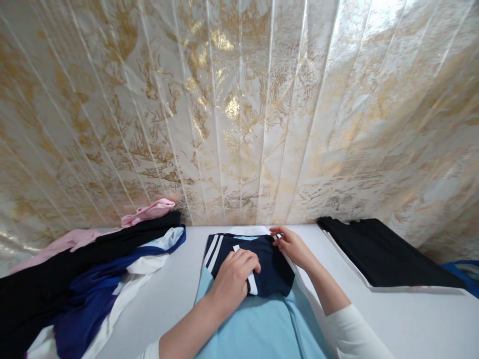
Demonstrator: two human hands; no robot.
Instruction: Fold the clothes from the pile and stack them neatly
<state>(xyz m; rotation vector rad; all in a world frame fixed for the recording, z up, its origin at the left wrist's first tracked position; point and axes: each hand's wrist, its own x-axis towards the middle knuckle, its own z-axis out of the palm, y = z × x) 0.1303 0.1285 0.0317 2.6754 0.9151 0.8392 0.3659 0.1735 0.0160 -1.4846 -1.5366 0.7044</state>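
Note:
A light blue shirt [258, 324] with a navy upper part and white stripes lies spread on the white table in front of me. My left hand [235, 276] rests palm down on the navy part, its fingers curled over the cloth beside a white stripe; its fingertips are partly hidden. At the far right corner of the navy part is my right hand [294, 247], its fingers apart and touching the edge near the white stripes. A patch of light blue shows at the shirt's far edge, between the two hands.
Loose clothes in black [112, 244], blue, white and pink lie heaped at the left. A folded black garment [389, 254] sits on the white tabletop [168, 289] at the right, with blue cloth [462, 271] beyond it. Behind hangs a gold-patterned curtain [239, 124].

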